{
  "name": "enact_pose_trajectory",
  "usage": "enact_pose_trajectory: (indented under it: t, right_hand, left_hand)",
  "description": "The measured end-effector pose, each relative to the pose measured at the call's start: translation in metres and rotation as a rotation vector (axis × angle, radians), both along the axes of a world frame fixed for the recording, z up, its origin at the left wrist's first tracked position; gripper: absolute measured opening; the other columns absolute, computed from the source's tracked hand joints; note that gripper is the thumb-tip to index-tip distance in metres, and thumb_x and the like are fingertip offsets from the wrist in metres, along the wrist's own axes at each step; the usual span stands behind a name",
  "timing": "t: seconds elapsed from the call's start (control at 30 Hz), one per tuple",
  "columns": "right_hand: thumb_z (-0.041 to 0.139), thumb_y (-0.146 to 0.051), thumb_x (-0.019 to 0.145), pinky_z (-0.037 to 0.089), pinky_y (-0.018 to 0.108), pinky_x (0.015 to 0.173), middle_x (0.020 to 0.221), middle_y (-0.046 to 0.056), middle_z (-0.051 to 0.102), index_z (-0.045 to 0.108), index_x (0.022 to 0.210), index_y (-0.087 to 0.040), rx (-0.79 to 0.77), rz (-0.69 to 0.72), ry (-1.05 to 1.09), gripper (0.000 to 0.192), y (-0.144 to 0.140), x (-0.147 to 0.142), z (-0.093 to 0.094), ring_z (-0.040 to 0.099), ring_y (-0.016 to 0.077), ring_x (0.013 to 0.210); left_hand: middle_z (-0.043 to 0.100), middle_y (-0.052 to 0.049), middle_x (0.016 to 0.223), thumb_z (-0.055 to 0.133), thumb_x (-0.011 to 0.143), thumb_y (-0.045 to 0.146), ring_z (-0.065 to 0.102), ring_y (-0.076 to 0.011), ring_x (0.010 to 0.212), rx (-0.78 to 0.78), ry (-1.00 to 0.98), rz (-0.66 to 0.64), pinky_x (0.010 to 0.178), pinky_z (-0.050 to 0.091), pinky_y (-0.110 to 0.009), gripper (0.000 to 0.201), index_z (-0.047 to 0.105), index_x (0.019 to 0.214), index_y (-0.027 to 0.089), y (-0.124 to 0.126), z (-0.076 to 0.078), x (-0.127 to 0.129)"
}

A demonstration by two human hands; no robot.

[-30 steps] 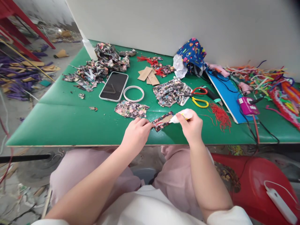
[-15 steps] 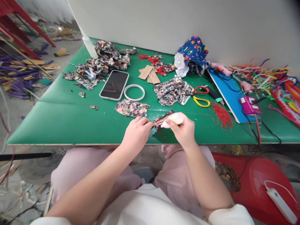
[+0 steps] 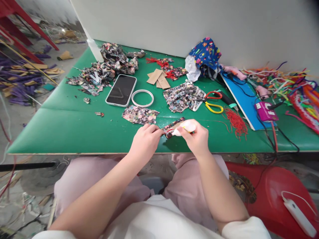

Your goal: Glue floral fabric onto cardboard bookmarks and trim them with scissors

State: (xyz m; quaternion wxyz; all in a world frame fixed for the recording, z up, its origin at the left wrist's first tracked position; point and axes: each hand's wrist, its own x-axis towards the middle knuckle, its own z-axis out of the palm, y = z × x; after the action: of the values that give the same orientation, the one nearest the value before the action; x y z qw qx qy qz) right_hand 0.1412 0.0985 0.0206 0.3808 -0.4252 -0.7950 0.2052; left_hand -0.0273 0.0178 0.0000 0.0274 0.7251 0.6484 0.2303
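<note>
My right hand (image 3: 199, 141) is closed around a small white glue bottle (image 3: 189, 125), tilted with its nozzle pointing down to the left. The nozzle is at a strip of dark floral fabric (image 3: 179, 120) folded around brown cardboard, and a red string shows along it. My left hand (image 3: 146, 141) pinches the strip's left end between thumb and fingers; the fingertips partly cover it. Just beyond the left hand lies a flat floral fabric scrap (image 3: 140, 115). Whether glue is coming out is too small to tell.
A phone (image 3: 121, 90) and a white ring (image 3: 142, 98) lie left of centre. Scissors (image 3: 214, 104) rest by folded floral fabric (image 3: 183, 96), near tangled red thread (image 3: 236, 123). Cardboard pieces (image 3: 159, 78) sit farther back. Cables run from a purple box (image 3: 266, 112) on the right.
The glue bottle and my right hand have shifted very slightly to the right along the strip. My left hand stays in place.
</note>
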Motion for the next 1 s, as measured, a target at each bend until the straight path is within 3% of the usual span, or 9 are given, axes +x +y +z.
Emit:
enact_pose_trajectory:
  t: [0.5, 1.0]
  right_hand:
    - [0.059, -0.058, 0.073, 0.046, 0.026, 0.057, 0.067, 0.002, 0.068, 0.061, 0.073, -0.02, 0.037, -0.15, -0.018, 0.038, 0.022, 0.017, -0.002, 0.061, 0.0161, 0.059]
    - [0.059, -0.057, 0.073, 0.04, 0.026, 0.056, 0.06, 0.001, 0.062, 0.057, 0.069, -0.018, 0.034, -0.273, 0.024, 0.039, 0.045, 0.035, -0.004, 0.054, 0.0149, 0.054]
  left_hand:
    - [0.065, -0.005, 0.087, 0.045, 0.088, 0.016, 0.052, -0.0181, 0.077, 0.029, 0.019, -0.002, 0.071, 0.044, -0.031, 0.021, 0.066, 0.091, 0.02, 0.0, -0.001, 0.0]
    - [0.066, -0.005, 0.088, 0.045, 0.089, 0.018, 0.053, -0.0183, 0.076, 0.036, 0.023, -0.005, 0.071, 0.044, -0.031, 0.022, 0.067, 0.092, 0.019, 0.001, 0.0, 0.0]
